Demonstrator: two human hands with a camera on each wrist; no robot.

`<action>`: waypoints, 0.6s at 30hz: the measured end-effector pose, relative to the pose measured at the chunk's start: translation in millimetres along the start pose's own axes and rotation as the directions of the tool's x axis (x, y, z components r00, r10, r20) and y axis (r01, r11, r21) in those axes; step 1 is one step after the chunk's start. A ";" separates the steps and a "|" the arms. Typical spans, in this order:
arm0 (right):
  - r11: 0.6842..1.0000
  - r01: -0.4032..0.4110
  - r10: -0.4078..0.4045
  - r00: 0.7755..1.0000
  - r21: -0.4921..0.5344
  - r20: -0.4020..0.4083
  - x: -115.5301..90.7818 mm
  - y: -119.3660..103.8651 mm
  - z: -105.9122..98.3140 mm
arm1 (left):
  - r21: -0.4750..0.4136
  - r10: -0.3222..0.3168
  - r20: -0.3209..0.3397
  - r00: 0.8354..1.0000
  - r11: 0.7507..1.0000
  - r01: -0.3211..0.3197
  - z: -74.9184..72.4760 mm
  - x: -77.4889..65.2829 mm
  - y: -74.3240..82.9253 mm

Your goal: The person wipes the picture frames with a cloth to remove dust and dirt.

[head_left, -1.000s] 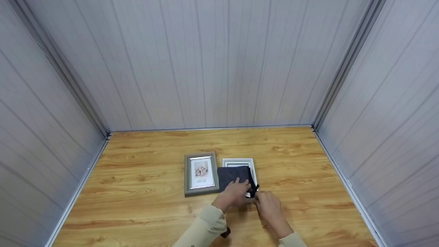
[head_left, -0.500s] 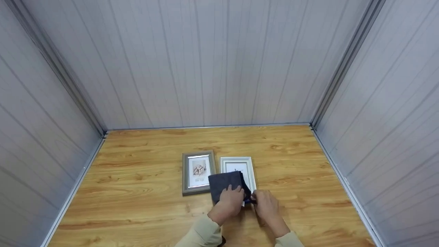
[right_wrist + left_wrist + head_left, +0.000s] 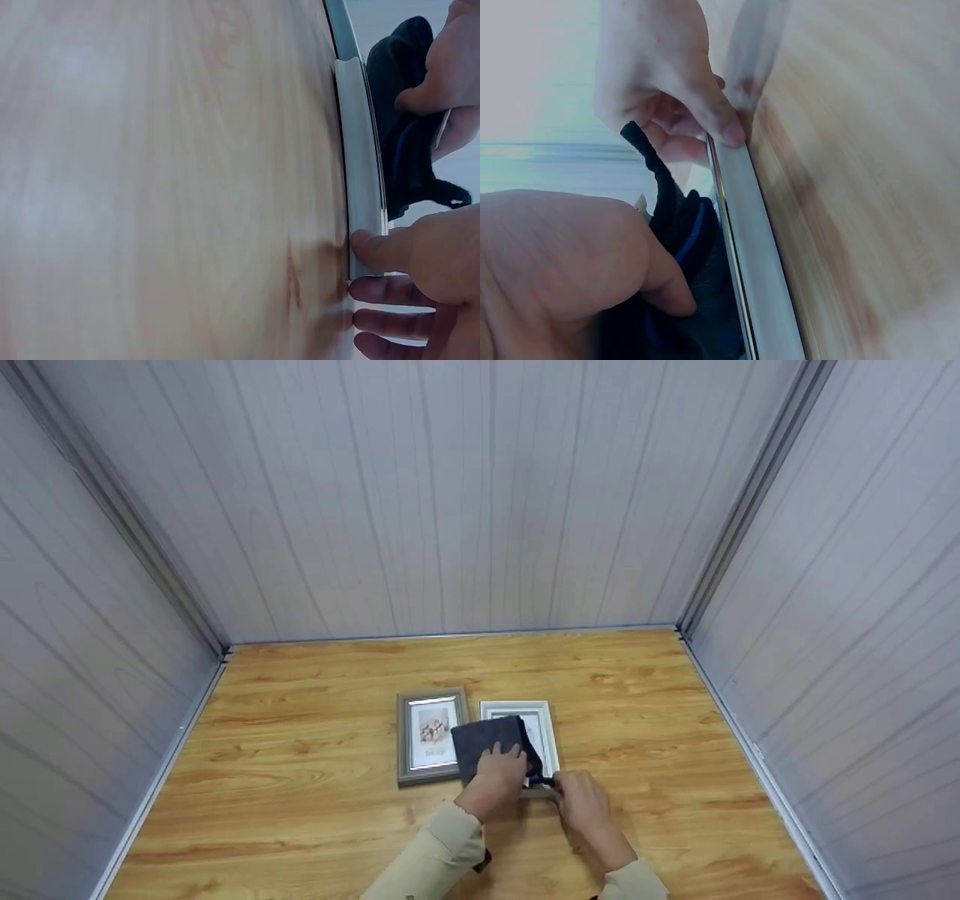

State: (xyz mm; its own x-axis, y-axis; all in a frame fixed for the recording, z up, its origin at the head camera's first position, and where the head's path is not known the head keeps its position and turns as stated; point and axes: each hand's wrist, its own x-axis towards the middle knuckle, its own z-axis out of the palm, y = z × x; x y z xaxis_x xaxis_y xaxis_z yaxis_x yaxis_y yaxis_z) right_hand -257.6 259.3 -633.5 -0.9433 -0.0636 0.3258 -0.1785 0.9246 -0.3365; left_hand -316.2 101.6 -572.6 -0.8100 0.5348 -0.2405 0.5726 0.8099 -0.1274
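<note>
My left hand point(image 3: 499, 776) holds a folded dark grey cloth point(image 3: 480, 739), fingers spread over its top and thumb at its near edge. The cloth lies over the white picture frame point(image 3: 550, 742) and overlaps the right side of the grey-brown one. In the left wrist view, its folds point(image 3: 712, 285) show a blue stripe and a black loop along the frame's inner edge. At the white frame's near right corner, my right hand point(image 3: 586, 802) grips the edge, with the thumb point(image 3: 371, 251) on its outer side. Part of the white frame's picture is hidden under the cloth.
A grey-brown picture frame point(image 3: 404, 742) with a small printed picture lies flat just left of the white one. Both lie on a wood-grain tabletop point(image 3: 300, 780). Pale panel walls point(image 3: 465, 510) with metal edging stand at the back and both sides.
The left hand has drawn the cloth toward the near left, then pushed it slightly back away, uncovering more of the white frame's picture. The right hand stays at the same corner.
</note>
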 end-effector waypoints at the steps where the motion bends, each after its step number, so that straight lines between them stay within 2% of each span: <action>1: 1.000 0.005 -0.005 1.000 -0.001 -0.003 -0.1 0.5 -0.6 | 0.006 0.001 -0.007 1.000 1.000 -0.001 -0.3 3.2 -1.3; 10: 0.999 0.034 -0.034 0.999 0.009 0.029 -1.4 2.7 -0.9 | 0.009 -0.004 -0.017 1.000 1.000 0.004 -0.7 32.3 -14.8; 18: 0.999 0.047 -0.048 0.997 0.027 0.063 2.2 6.8 -1.8 | -0.026 0.009 -0.034 0.999 1.000 -0.010 -4.4 50.6 -9.7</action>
State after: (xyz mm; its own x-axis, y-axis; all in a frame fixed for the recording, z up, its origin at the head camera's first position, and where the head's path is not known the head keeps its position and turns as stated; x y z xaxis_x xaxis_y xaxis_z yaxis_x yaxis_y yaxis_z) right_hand -260.3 266.2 -633.5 -0.9494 -0.1315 0.2853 -0.2297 0.9101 -0.3449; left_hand -363.3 121.9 -579.4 -0.8086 0.5502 -0.2084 0.5771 0.8106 -0.0995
